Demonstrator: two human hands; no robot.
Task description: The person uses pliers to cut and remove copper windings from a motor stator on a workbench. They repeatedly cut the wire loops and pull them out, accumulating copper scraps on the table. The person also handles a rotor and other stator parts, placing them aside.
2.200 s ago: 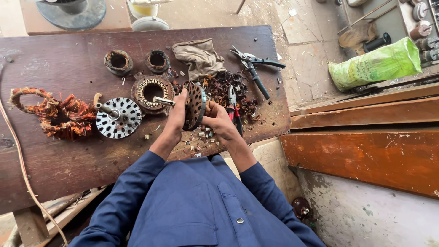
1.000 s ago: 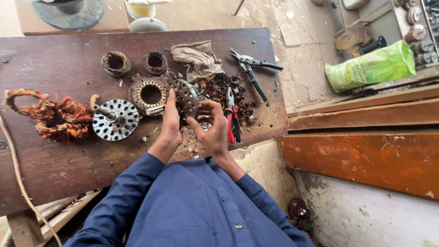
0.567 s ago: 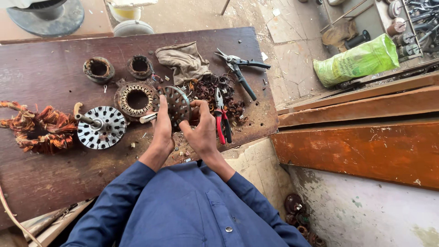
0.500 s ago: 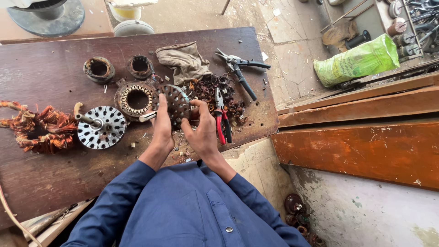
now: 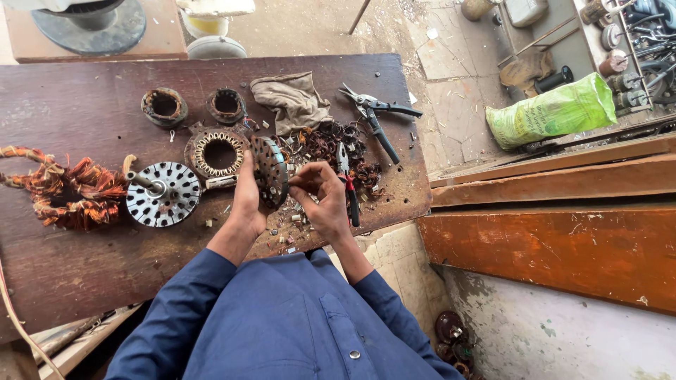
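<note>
My left hand point(image 5: 246, 200) holds a round slotted motor stator point(image 5: 271, 171) upright on its edge on the dark wooden table point(image 5: 77, 260). My right hand point(image 5: 322, 197) is beside it on the right, fingers pinched at the stator's rim; what they pinch is too small to tell. Right behind the right hand lies a pair of red-handled pliers point(image 5: 348, 184) next to a heap of dark cut wire coils point(image 5: 331, 144).
A second stator ring point(image 5: 218, 151), a perforated metal cover with a shaft point(image 5: 163, 193) and a tangle of copper wire point(image 5: 67, 191) lie to the left. Two small rusty rings point(image 5: 163, 107), a rag point(image 5: 292, 100) and black-handled snips point(image 5: 377, 119) lie farther back. A green bag point(image 5: 551, 111) rests on the floor.
The stator has been turned in my left hand and stands more edge-on. My right hand has come up from the table to the stator's rim.
</note>
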